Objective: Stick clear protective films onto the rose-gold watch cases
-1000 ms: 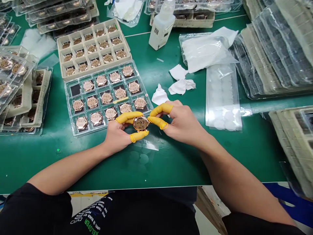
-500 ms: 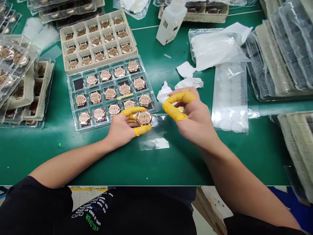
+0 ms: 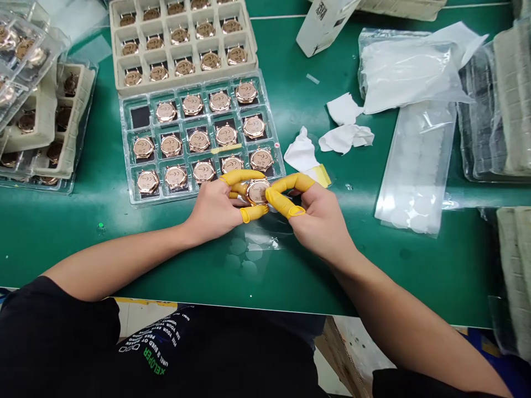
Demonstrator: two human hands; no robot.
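A rose-gold watch case (image 3: 256, 192) sits between the hands, raised above the near edge of a tray, its engraved back facing up. The left hand (image 3: 215, 205) has hold of it: the thumb is at the near rim and the forefinger curls along the far rim, with the hand open only as wide as the case. The right hand (image 3: 319, 218) is nearly closed, its thumb and forefinger drawn together at the case's right edge; I cannot tell whether those fingertips grip the rim or something thin. Yellow finger cots (image 3: 283, 203) cover digits on each hand.

Just beyond the left hand lies a clear plastic tray (image 3: 165, 198) of 3 rows by 5 compartments. It carries 14 more watch cases, backs up, while the far-left compartment shows its black pad (image 3: 140, 117). A pale yellow strip (image 3: 226, 148) lies across the tray. Past it stands a beige tray (image 3: 120, 85), also loaded with watch cases.

Beyond the right hand, 3 crumpled white cloths (image 3: 347, 137) lie on the green worktop (image 3: 182, 276), with a white bottle (image 3: 326, 25) farther off. To that hand's right are a clear sleeve (image 3: 417, 166) and a plastic bag (image 3: 409, 72) with white contents. Nearer the person than the hands, clear round films (image 3: 249, 269) lie flat. Stacked trays (image 3: 68, 132) stand well left of the left hand.
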